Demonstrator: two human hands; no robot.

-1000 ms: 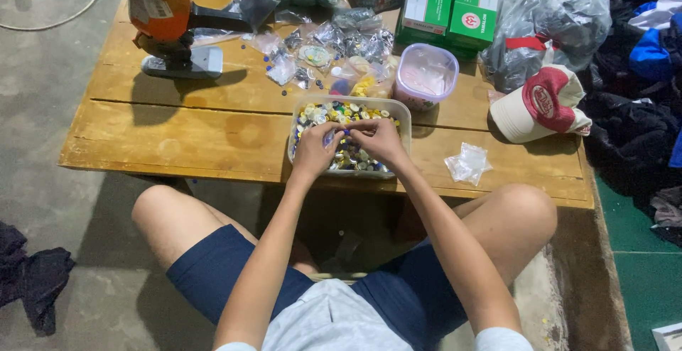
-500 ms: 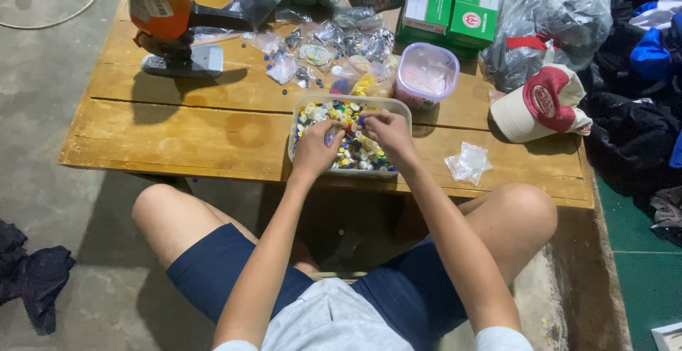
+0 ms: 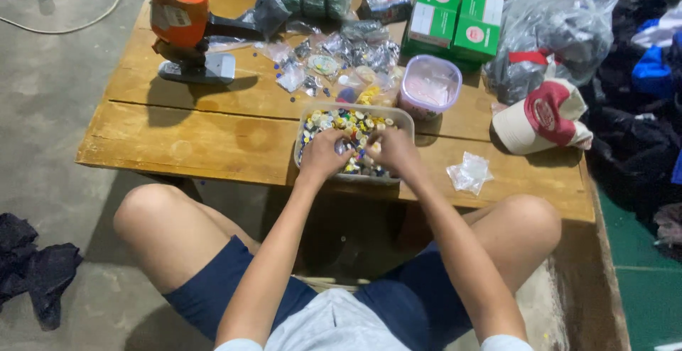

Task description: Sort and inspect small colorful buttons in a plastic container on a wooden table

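Observation:
A clear rectangular tray [image 3: 307, 125] full of small mixed-colour buttons [image 3: 348, 122] sits at the near edge of a low wooden table [image 3: 199, 141]. My left hand [image 3: 323, 155] rests in the tray's left half, fingers curled down into the buttons. Close beside it on the right, my right hand [image 3: 393, 150] also reaches into the pile, its fingers bent. Whether either hand pinches a button is hidden by the knuckles. I sit cross-legged in front of the table.
An orange machine [image 3: 181, 20] stands at the table's back left. Small plastic bags [image 3: 334, 56], a round lidded tub [image 3: 430, 87], green boxes [image 3: 455, 20], a crumpled bag [image 3: 469, 173] and a red-and-white cap [image 3: 543, 116] lie around. Dark cloth [image 3: 32, 269] lies on the floor.
Both hands have shifted slightly within the tray, coming closer together over the buttons. Everything else on the table is unmoved.

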